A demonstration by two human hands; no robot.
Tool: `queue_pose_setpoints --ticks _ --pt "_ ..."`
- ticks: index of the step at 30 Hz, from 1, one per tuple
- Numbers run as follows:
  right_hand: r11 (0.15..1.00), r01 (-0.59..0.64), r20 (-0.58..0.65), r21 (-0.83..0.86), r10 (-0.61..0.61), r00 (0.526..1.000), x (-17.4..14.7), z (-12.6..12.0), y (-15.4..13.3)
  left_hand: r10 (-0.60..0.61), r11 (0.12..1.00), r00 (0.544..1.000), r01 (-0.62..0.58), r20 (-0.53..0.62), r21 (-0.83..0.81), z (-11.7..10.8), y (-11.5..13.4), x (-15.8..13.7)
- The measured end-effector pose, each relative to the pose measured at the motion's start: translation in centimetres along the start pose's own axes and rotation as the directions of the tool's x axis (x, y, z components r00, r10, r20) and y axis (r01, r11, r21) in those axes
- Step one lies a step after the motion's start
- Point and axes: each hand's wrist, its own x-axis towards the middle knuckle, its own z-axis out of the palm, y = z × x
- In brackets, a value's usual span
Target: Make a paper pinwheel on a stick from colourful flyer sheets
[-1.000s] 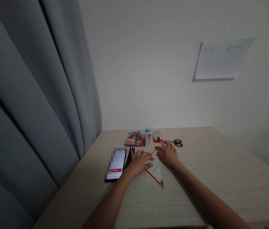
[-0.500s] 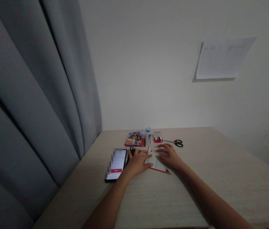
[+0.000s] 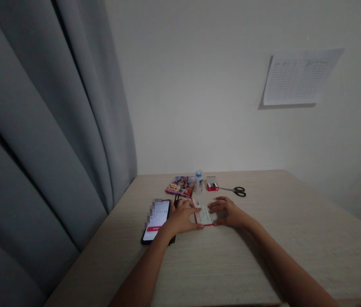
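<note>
A pale printed paper (image 3: 203, 215) with a red border lies flat on the table between my two hands. My left hand (image 3: 185, 216) rests at its left side, fingers and thumb spread, thumb by the lower edge. On the opposite side my right hand (image 3: 230, 213) has its fingers over the right edge and its thumb at the lower right corner. Both hands are open, and neither visibly grips the paper. Thin dark sticks (image 3: 172, 241) poke out beneath my left wrist, their middle hidden. Left of that hand lies a phone (image 3: 156, 221) with a lit screen.
Behind the hands are a colourful booklet (image 3: 181, 186), a clear bottle with a blue cap (image 3: 199, 182), a small red box (image 3: 212, 186) and black-handled scissors (image 3: 238, 191). A grey curtain (image 3: 55, 106) hangs along the table's left side. The wall (image 3: 199, 85) stands behind.
The paper has turned straighter, and its lower right corner has drawn inward. The dark-tipped orange piece there no longer shows. Dark sticks now show under my left wrist. The booklet has shifted slightly left.
</note>
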Motion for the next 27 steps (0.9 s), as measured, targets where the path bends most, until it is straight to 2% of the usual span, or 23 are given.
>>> queue_pose_setpoints --ticks 6,12,22,27 --pt "0.998 0.057 -0.009 -0.008 -0.057 0.998 -0.3 0.0 -0.9 0.013 1.000 0.999 -0.012 -0.036 0.021 0.1 0.4 -0.1" --pt "0.998 0.063 -0.066 0.009 -0.062 0.996 -0.4 -0.2 -1.5 -0.003 0.999 0.999 0.005 -0.040 0.042 -0.1 1.1 -0.2" --pt "0.994 0.110 -0.052 0.009 -0.110 0.993 -0.1 -0.4 -1.4 0.053 0.998 0.988 -0.056 -0.148 -0.018 0.5 1.2 -0.2" --pt "0.995 0.085 -0.047 0.046 -0.082 0.995 -0.2 -0.8 -1.5 0.060 0.998 0.992 -0.063 -0.115 -0.030 0.3 0.8 -0.1"
